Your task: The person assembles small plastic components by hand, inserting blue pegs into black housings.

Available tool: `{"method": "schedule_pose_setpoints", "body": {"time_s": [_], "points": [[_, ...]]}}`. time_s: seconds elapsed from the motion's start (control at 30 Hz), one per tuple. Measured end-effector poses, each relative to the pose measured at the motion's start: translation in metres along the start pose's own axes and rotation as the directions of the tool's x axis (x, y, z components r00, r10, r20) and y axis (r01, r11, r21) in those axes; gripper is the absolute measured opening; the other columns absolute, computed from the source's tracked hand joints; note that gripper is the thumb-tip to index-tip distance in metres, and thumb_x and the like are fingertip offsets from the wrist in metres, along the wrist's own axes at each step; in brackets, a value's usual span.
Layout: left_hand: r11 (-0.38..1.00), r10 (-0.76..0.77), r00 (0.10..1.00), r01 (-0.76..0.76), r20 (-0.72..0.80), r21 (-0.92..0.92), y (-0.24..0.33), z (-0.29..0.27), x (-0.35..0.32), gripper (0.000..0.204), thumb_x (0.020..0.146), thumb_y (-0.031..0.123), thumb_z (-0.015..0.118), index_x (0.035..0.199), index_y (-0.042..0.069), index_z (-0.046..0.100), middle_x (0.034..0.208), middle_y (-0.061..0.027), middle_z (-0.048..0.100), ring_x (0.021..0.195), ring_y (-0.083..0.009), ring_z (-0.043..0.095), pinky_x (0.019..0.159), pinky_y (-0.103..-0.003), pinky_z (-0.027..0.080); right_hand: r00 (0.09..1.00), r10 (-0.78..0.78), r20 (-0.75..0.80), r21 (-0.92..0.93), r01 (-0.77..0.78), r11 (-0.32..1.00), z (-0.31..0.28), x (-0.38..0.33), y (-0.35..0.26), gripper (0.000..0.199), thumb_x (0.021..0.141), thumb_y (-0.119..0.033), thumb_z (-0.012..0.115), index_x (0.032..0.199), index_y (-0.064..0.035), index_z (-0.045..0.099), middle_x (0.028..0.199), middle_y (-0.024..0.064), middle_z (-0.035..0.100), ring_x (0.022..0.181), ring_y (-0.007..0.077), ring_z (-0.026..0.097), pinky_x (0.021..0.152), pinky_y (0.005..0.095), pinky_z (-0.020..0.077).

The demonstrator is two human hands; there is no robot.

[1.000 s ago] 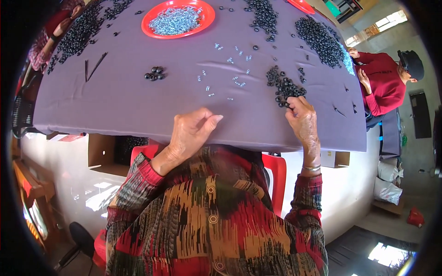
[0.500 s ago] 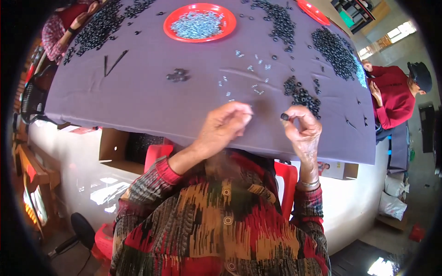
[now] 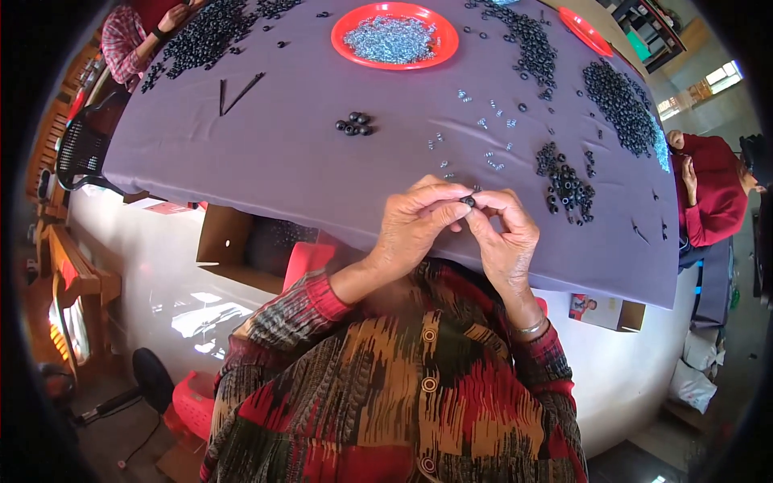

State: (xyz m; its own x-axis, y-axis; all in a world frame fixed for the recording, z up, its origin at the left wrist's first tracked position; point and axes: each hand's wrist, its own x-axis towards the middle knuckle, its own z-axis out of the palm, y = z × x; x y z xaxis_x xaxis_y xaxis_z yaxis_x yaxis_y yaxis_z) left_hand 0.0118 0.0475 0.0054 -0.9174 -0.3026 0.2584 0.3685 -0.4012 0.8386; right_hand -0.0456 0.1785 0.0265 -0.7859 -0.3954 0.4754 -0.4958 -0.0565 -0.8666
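Note:
In front of my chest, just above the table's near edge, both hands meet at a small round black plastic piece with a hole in it. My left hand pinches it between thumb and finger. From the other side my right hand grips it too, thumb and forefinger closed; whether a second small part sits between the fingertips is hidden. Beyond the hands lie several loose metal springs. Right of them is a heap of small black pieces. A little cluster of round black pieces rests farther left.
A red plate full of springs stands on the purple-grey tablecloth. Large black heaps lie far left and right. Two thin black sticks lie left. A person in red sits at the right.
My hands were apart, the right one holding a black piece; now they have come together on it. The view has shifted, so the table appears farther right and lower.

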Motion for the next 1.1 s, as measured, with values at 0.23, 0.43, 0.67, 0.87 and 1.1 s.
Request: {"method": "schedule_pose_setpoints", "body": {"time_s": [0.23,0.43,0.67,0.87,1.1], "points": [[0.854,0.182,0.966,-0.249,0.184,0.457,0.004,-0.011,0.005,0.022,0.083,0.0,0.064,0.105,0.002,0.064,0.094,-0.0087,0.061,0.077,-0.0143,0.059,0.067,-0.025,0.05,0.996,-0.017,0.082,-0.123,0.027,0.992,-0.013,0.004,-0.008,0.014,0.077,0.009,0.065,0.088,0.0003,0.061,0.08,0.0034,0.061,0.07,0.009,0.056,0.064,0.0224,0.046],[0.721,0.232,0.925,-0.371,0.302,0.585,0.007,-0.01,0.003,0.024,0.083,0.002,0.065,0.107,0.001,0.062,0.092,-0.0082,0.059,0.076,-0.014,0.059,0.064,-0.023,0.049,0.991,0.013,0.134,-0.147,0.007,0.989,-0.017,0.001,-0.01,0.012,0.079,0.007,0.065,0.089,0.0008,0.061,0.08,0.0054,0.064,0.068,0.0102,0.06,0.061,0.0236,0.0492],[0.853,0.12,0.965,-0.22,0.232,0.472,0.005,-0.006,-0.001,0.022,0.09,0.0,0.056,0.112,0.001,0.059,0.095,-0.0084,0.055,0.072,-0.0128,0.058,0.063,-0.023,0.051,0.991,0.052,0.127,-0.042,-0.047,0.998,-0.016,-0.004,-0.006,0.01,0.085,0.005,0.061,0.093,0.0,0.06,0.081,0.0026,0.064,0.066,0.0091,0.059,0.058,0.0227,0.0517],[0.891,0.109,0.971,-0.19,0.212,0.412,-0.003,-0.006,-0.004,0.021,0.091,-0.001,0.054,0.112,0.0,0.057,0.095,-0.0088,0.053,0.071,-0.013,0.058,0.065,-0.024,0.051,0.987,0.032,0.16,-0.133,-0.01,0.991,-0.015,-0.003,-0.006,0.007,0.087,0.004,0.059,0.092,-0.0002,0.059,0.079,0.0042,0.061,0.065,0.0093,0.058,0.057,0.0232,0.0504],[0.936,0.05,0.989,-0.095,0.14,0.338,-0.004,-0.002,-0.007,0.017,0.091,0.0,0.053,0.108,-0.003,0.057,0.093,-0.0079,0.053,0.071,-0.012,0.057,0.064,-0.024,0.05,0.99,0.054,0.133,-0.18,-0.03,0.983,-0.009,-0.011,0.005,0.004,0.091,-0.001,0.052,0.094,-0.0034,0.051,0.075,0.0062,0.057,0.066,0.0141,0.055,0.062,0.0265,0.0469]]}}
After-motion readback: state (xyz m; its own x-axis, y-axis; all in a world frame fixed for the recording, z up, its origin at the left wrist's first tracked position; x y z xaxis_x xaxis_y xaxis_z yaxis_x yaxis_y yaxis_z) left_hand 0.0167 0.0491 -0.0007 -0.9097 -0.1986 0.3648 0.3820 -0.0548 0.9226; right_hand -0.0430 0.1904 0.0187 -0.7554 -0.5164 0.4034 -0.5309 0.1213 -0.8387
